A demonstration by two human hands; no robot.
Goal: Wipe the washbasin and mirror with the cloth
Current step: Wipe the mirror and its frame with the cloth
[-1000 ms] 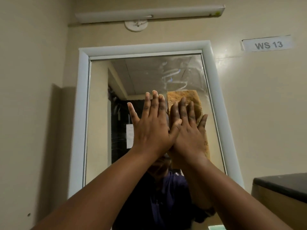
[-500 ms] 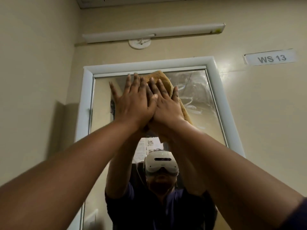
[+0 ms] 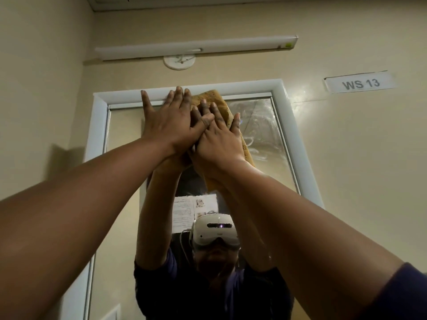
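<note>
A tan cloth (image 3: pixel 218 99) lies flat against the top of the wall mirror (image 3: pixel 265 139), reaching the white frame's upper edge (image 3: pixel 231 88). My right hand (image 3: pixel 219 139) presses it with straight spread fingers. My left hand (image 3: pixel 171 125) lies flat beside it, its thumb overlapping the right hand's fingers and its fingertips touching the top frame. Most of the cloth is hidden behind both hands. Smeared streaks show on the glass to the right of the cloth. The washbasin is out of view.
A tube light fitting (image 3: pixel 196 47) and a round ceiling rose (image 3: pixel 179 62) sit on the wall above the mirror. A label reading WS 13 (image 3: pixel 360 83) is at the right. A side wall (image 3: pixel 41 88) stands close on the left.
Both hands have slid the cloth up the mirror from its middle to the top edge and a little left. The view has tilted upward, and the dark counter at lower right has left the view.
</note>
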